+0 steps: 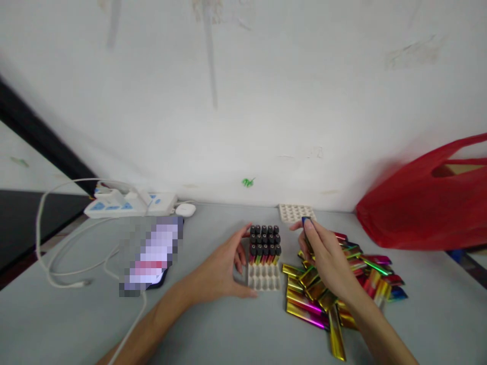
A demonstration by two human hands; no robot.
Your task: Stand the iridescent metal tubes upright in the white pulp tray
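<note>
The white tray (264, 279) lay left of my right hand (326, 256), its long axis running away from me, nearer my left hand (220, 267), whose thumb and fingers spread wide around its left side; my right fingers pinched a blue-ended piece (305, 220) by the shiny pile (304, 306)

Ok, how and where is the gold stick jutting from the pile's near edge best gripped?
Probably by the long edges of the gold stick, toward its near end, fingertips coming down from the near side: that end sticks out free of the pile, while its far end crowds against other pieces.
</note>
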